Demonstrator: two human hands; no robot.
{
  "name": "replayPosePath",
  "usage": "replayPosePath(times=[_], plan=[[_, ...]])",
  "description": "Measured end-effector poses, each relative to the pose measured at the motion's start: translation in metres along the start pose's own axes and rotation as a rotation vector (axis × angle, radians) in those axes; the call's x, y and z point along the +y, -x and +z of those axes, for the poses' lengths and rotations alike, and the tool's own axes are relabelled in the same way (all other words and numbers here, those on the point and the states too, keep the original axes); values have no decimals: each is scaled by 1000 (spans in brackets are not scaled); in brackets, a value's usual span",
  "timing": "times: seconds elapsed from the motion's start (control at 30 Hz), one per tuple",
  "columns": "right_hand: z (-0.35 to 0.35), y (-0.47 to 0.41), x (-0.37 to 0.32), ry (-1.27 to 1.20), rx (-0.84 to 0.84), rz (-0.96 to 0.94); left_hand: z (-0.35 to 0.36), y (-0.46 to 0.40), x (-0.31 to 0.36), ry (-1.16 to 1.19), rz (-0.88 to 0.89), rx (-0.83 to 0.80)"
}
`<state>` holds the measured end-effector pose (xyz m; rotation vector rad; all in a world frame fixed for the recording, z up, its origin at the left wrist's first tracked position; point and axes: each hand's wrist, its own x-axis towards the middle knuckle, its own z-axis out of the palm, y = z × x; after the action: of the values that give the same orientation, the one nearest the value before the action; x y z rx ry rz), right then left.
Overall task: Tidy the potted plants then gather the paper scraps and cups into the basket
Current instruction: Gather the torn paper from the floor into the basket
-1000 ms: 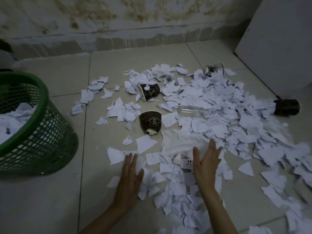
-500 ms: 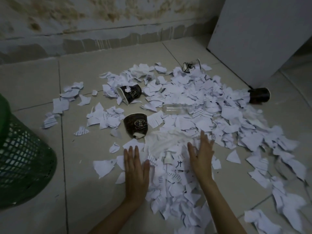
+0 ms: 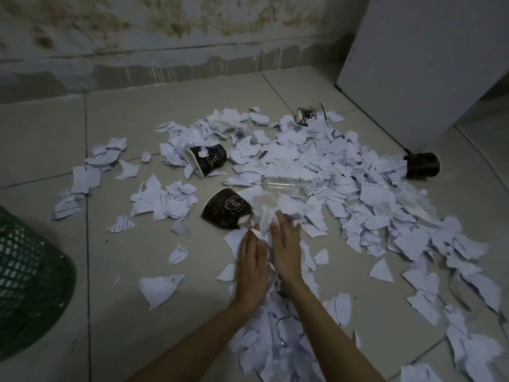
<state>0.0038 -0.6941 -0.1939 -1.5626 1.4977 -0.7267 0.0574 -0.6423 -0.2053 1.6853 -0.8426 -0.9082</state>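
Observation:
White paper scraps [image 3: 316, 166] cover the tiled floor in a wide heap. My left hand [image 3: 252, 267] and my right hand [image 3: 286, 244] lie side by side with straight fingers, pressing a bunch of scraps [image 3: 264, 224] together between them. A dark paper cup [image 3: 227, 209] lies on its side just beyond my fingertips. A second dark cup [image 3: 208, 161] lies further back, a third [image 3: 422, 165] at the right by the white panel, and a crushed one [image 3: 308, 115] at the heap's far edge. The green mesh basket [image 3: 30, 282] stands at the left edge, only partly in view.
A clear plastic bottle [image 3: 285, 186] lies among the scraps. A white panel [image 3: 418, 67] stands at the back right. A stained wall [image 3: 165, 37] runs along the back. Bare tiles lie between the basket and the heap.
My hands have come together from about a hand's width apart, bunching scraps between them. The view has shifted right, so less of the basket shows.

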Motion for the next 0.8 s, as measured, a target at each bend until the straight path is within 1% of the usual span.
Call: replayPosePath(times=[0.17, 0.27, 0.3, 0.37, 0.5, 0.57, 0.63, 0.73, 0.77, 0.8], plan=[[5, 4, -15, -376, 16, 100, -3, -11, 11, 144, -99, -9], [9, 8, -26, -518, 12, 169, -4, -19, 26, 402, -241, 10], [10, 8, -30, -538, 16, 172, -4, -21, 31, 465, -264, 25], [9, 9, -36, -547, 29, 144, -6, -23, 39, 484, -266, 44], [8, 10, -46, -551, 39, 123, -13, -30, 52, 449, -185, 76], [7, 9, -53, -562, 66, 131, -16, -32, 57, 379, -176, 54], [8, 7, -59, -571, 92, 134, -16, -35, 60, 356, -152, 39], [9, 6, -72, -583, 114, 149, -15, -38, 76, 489, -200, 39], [9, 5, -76, -596, 137, 137, -15, -39, 79, 516, -197, 34], [8, 3, -79, -611, 154, 112, -15, -39, 83, 495, -169, 26]])
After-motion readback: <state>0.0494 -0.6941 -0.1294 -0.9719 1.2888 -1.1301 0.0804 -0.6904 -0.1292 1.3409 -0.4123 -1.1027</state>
